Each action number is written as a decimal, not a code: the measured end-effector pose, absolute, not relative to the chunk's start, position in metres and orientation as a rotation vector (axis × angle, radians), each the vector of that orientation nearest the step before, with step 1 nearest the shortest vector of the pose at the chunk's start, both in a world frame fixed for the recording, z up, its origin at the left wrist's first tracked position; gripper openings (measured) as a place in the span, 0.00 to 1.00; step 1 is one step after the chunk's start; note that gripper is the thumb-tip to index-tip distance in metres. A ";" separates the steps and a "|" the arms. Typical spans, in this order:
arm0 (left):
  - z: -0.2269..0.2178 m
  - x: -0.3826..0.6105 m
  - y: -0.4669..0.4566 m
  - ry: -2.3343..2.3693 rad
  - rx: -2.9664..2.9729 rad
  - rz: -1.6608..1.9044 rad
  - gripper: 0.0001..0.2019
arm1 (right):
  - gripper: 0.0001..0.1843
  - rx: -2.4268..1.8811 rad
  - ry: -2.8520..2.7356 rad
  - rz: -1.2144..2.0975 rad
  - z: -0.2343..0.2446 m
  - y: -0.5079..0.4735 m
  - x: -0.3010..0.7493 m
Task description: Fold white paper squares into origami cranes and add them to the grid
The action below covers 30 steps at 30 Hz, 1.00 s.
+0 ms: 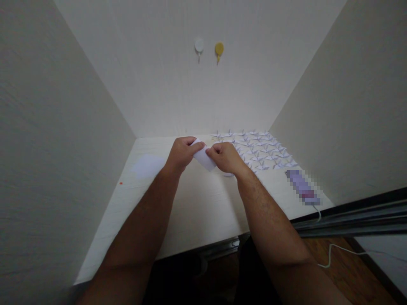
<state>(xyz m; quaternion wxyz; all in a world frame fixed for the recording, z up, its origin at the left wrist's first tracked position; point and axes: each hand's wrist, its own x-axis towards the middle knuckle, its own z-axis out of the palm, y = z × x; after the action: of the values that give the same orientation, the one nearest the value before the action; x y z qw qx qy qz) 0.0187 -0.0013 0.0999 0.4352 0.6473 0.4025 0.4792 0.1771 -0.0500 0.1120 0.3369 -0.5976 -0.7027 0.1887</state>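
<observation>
Both hands meet above the middle of a white table (190,212). My left hand (182,153) and my right hand (225,156) each pinch an edge of a small folded white paper (204,159), held between them just above the tabletop. The fingers of both hands are closed on the paper. Several folded white paper cranes (259,148) lie in rows on the table just right of my right hand.
A flat pale sheet of paper (146,165) lies at the table's left. A blurred-out oblong object (302,187) with a white cable (330,252) rests at the right edge. Walls close in on three sides; two hooks (209,49) hang on the back wall.
</observation>
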 end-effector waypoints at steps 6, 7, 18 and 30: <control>0.102 0.016 0.002 1.059 1.498 1.366 0.08 | 0.27 -1.566 -1.875 0.590 0.112 -0.052 0.180; 0.102 0.015 0.003 1.059 1.489 1.369 0.08 | 0.27 -1.559 -1.884 0.603 0.112 -0.052 0.180; 0.100 0.017 0.005 1.060 1.477 1.327 0.08 | 0.27 -1.463 -1.869 0.692 0.110 -0.058 0.189; 0.079 0.016 0.012 0.933 1.262 1.147 0.14 | 0.22 -1.055 -1.658 0.866 0.087 -0.067 0.208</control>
<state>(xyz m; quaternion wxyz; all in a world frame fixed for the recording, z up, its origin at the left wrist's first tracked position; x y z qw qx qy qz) 0.0162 0.0117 0.0795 0.5638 0.5364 0.3963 0.4873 0.2084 -0.0665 0.0872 0.4768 -0.4320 -0.6786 0.3544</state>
